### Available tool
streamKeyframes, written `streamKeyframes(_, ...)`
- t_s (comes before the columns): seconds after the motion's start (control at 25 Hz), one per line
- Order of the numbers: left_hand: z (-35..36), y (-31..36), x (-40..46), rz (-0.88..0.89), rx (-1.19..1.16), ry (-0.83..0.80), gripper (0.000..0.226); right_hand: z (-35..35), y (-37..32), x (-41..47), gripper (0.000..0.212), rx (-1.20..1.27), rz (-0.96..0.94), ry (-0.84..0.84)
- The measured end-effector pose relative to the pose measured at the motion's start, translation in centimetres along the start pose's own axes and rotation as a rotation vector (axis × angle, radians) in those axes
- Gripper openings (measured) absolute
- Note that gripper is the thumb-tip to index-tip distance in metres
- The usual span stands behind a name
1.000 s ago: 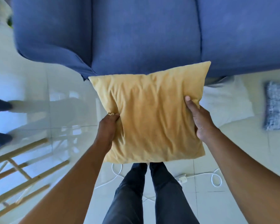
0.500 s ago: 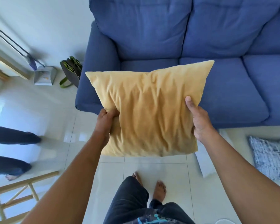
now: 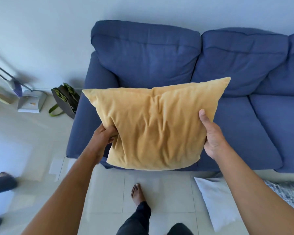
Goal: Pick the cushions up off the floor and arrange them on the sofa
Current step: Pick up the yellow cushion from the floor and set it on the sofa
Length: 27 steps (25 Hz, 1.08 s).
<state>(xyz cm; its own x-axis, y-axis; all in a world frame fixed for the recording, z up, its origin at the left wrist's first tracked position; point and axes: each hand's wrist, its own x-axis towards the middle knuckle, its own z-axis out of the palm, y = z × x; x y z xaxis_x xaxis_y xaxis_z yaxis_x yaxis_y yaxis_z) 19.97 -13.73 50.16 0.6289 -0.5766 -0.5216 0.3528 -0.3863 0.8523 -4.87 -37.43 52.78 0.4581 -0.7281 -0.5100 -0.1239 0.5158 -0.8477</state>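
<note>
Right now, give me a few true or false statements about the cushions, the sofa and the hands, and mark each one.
1. Both hands, left and right, hold the yellow cushion. True.
2. The yellow cushion lies flat on the floor. False: it is held up in front of the blue sofa.
3. A white cushion lies on the floor. True.
4. A patterned cushion sits on the sofa seat. False: it is on the floor.
</note>
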Motion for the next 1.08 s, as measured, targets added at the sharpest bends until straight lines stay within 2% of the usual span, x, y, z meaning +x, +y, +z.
streamKeyframes(0.08, -0.2, 1.7, 3.6, 0.004, -0.015, -0.033, 0.036, 1.3, -1.2, 3.2, 0.069, 0.01, 0.003, 0.029)
streamKeyframes(0.2, -0.7, 3.9, 8.1, 0.014, 0.007, -0.047, 0.023, 2.5, -3.1, 6.7, 0.064, 0.024, 0.001, 0.035)
streamKeyframes(0.36, 0.8, 7.3, 14.3, 0.023, 0.025, 0.058, 0.038, 3.2, -5.1, 12.7, 0.061, 0.05, 0.01, 0.01)
streamKeyframes(0.6, 4.1, 10.0, 23.5, -0.01, 0.022, 0.3, 0.012, 4.2, -7.2, 22.8, 0.082, -0.013, 0.041, -0.026)
streamKeyframes(0.8, 5.2, 10.1, 31.4, -0.009, 0.021, 0.362, 0.013, 5.2, -7.5, 32.1, 0.07, -0.023, 0.058, 0.035)
streamKeyframes(0.88, 5.6, 9.7, 34.7, -0.03, 0.016, 0.345, 0.012, 5.2, -6.9, 35.8, 0.064, -0.033, 0.067, 0.077)
streamKeyframes(1.0, 6.5, 9.0, 38.1, -0.092, 0.13, 0.255, 0.016, 5.5, -5.5, 39.9, 0.05, -0.147, 0.116, 0.135)
streamKeyframes(1.08, 7.0, 9.0, 39.9, -0.135, 0.178, 0.186, 0.028, 5.7, -4.6, 41.8, 0.047, -0.224, 0.183, 0.147)
